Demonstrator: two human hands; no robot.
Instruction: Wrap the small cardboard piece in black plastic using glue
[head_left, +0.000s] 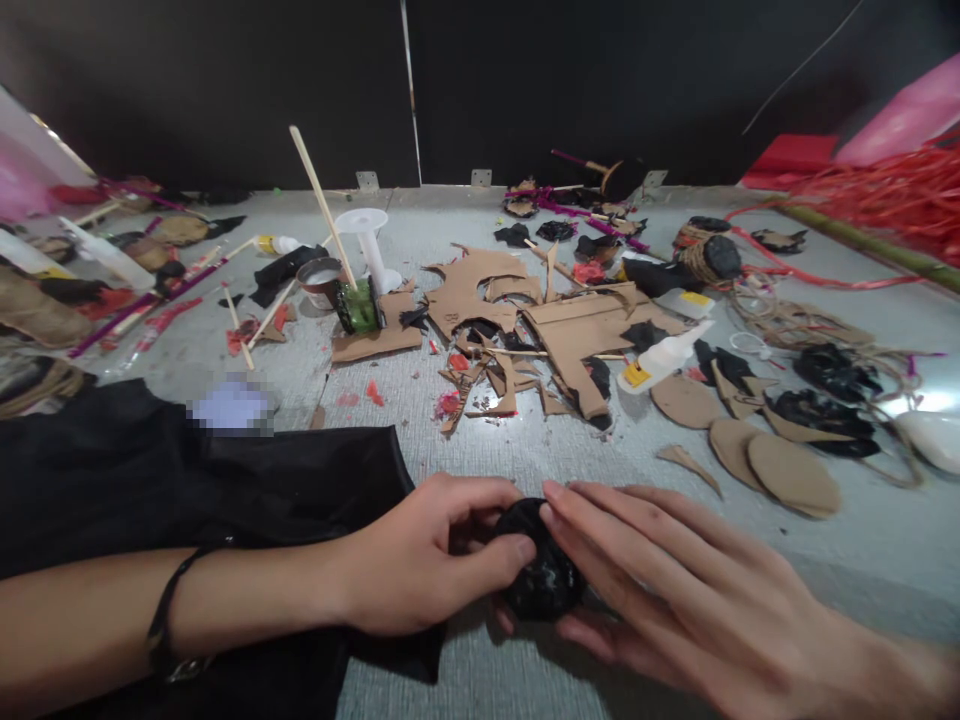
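A round piece wrapped in shiny black plastic [546,582] is held just above the table, near the front middle. My left hand [435,560] grips it from the left, thumb across its top face and the other fingers partly hidden behind it. From the right, my right hand [675,580] cups the same piece, its long fingers lying along the top and side and the thumb low underneath. Beneath my left forearm spreads a black plastic sheet [300,480]. Cardboard discs [793,472] lie to the right of my right hand.
Cut cardboard scraps [480,280] cover the table's middle. A glue bottle [667,358] lies beside them. Behind stand a green jar [358,305] with a stick in it and a white spool [369,245]. Red plastic strands [885,195] fill the back right, before a black wall [562,80].
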